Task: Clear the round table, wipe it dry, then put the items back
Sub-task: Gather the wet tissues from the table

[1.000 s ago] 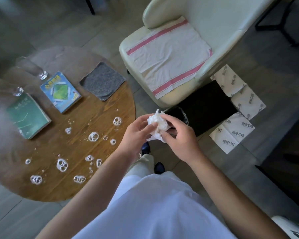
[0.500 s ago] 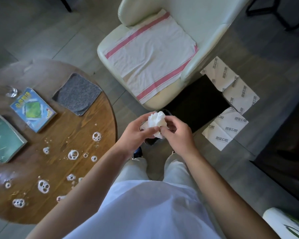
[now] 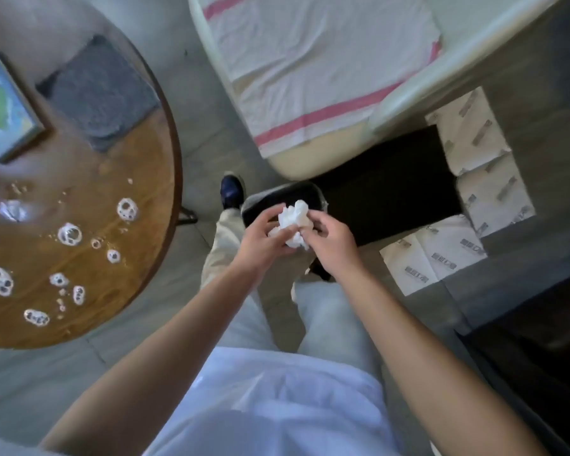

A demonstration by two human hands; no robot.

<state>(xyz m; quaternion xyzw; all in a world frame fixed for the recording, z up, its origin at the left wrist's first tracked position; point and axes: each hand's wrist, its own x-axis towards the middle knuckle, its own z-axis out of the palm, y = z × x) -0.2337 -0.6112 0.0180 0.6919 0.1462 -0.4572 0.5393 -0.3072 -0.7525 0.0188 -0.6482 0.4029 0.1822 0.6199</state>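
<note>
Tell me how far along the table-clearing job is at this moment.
Early. Nothing looks done: the round wooden table carries foamy puddles, a grey cloth pad and a blue-green book. In hand: left hand and right hand grip a crumpled white tissue over a black bin. Clearing, wiping and replacing remain.

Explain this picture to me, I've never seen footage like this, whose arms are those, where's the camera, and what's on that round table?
No machine here: the arms belong to a person wearing a camera on their head, so you look down along their body. The left hand and right hand together grip a crumpled white tissue, held above a small dark bin on the floor. To the left is the round wooden table, dotted with foamy wet spots. A grey cloth pad and a blue and green book lie on it. At the top, a cream chair carries a white towel with pink stripes.
</note>
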